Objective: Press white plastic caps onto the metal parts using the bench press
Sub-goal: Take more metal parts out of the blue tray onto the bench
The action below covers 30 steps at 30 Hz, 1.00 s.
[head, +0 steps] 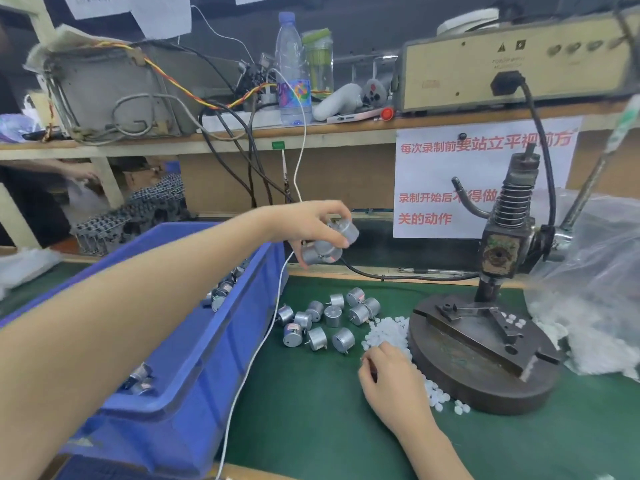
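The step in hand looks like stocking up, not pressing. The left hand [304, 221] is raised above the right end of the blue bin [207, 358], its fingers [337, 239] wrapped round a handful of motors [322, 252], about three of them, held clear of the bench [311, 410]. More of the same lie inside the bin. Below the hand, a dozen or so loose motors [322, 320] are scattered on the green mat between the bin and the press [498, 244].

The right hand [391, 379] lies knuckles up on the near edge of the heap of white caps [388, 329], which is banked against the left side of the press base [478, 375]. Its fingers are curled down into the heap; whether they pinch a cap I cannot tell, since the fingertips are hidden under the hand.

No motor sits on the fixture [485, 323] under the ram, and no loose motor seems to wear a cap, though they are small in this view. So pressing has probably not begun for this batch.

The next move likely calls for setting the handful down beside the loose ones. Then one motor must stand shaft up in the fixture with a cap seated on the shaft. That needs a fine pinch on a very small cap, and a free hand for the lever at the right.
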Each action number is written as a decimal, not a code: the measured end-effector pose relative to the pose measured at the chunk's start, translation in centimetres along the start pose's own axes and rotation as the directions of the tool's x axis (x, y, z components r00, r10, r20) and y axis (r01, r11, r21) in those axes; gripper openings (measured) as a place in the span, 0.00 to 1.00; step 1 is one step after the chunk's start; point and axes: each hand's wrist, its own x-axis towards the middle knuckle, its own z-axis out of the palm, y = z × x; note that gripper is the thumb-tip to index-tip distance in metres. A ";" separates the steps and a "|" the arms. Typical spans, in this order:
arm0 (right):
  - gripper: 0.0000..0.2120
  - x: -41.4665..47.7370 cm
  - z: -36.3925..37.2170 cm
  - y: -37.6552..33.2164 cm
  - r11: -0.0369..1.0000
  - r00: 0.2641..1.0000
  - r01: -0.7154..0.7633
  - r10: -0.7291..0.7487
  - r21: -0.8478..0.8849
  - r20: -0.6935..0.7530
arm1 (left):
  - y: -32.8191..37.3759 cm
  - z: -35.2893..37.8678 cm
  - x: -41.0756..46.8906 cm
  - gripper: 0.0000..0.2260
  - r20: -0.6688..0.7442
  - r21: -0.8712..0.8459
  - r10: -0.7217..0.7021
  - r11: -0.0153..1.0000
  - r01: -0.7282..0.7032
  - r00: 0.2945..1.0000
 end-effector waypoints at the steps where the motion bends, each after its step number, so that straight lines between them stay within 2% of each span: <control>1: 0.12 0.0 0.0 0.0 1.000 1.000 0.003 -0.003 0.013 -0.005 | -0.6 0.8 1.1 0.16 0.015 0.009 -0.026 1.000 0.026 1.000; 8: 0.11 0.1 0.2 0.2 0.996 0.999 0.023 -0.019 0.089 -0.037 | -6.4 4.6 6.7 0.14 0.027 0.089 -0.220 0.972 0.217 0.975; 15: 0.11 0.3 0.4 0.3 0.992 0.998 0.056 -0.057 0.117 0.005 | -9.7 4.3 8.8 0.15 -0.046 0.290 -0.278 0.915 0.279 0.960; 19: 0.11 0.3 0.4 0.3 0.991 0.998 0.057 -0.058 0.123 0.002 | -11.0 4.5 8.9 0.19 -0.090 0.313 -0.323 0.889 0.335 0.942; 23: 0.10 0.3 0.5 0.3 0.990 0.999 0.037 -0.037 0.136 0.000 | -12.0 5.9 9.1 0.19 -0.031 0.423 -0.332 0.850 0.313 0.943; 28: 0.10 0.5 0.6 0.3 0.994 1.000 0.008 -0.006 0.112 -0.012 | -10.9 5.4 8.3 0.24 0.085 0.567 -0.398 0.773 0.284 0.913; 30: 0.10 0.5 0.7 0.3 0.992 1.000 0.007 -0.004 0.122 -0.024 | -9.5 4.7 7.4 0.25 0.075 0.591 -0.354 0.768 0.244 0.932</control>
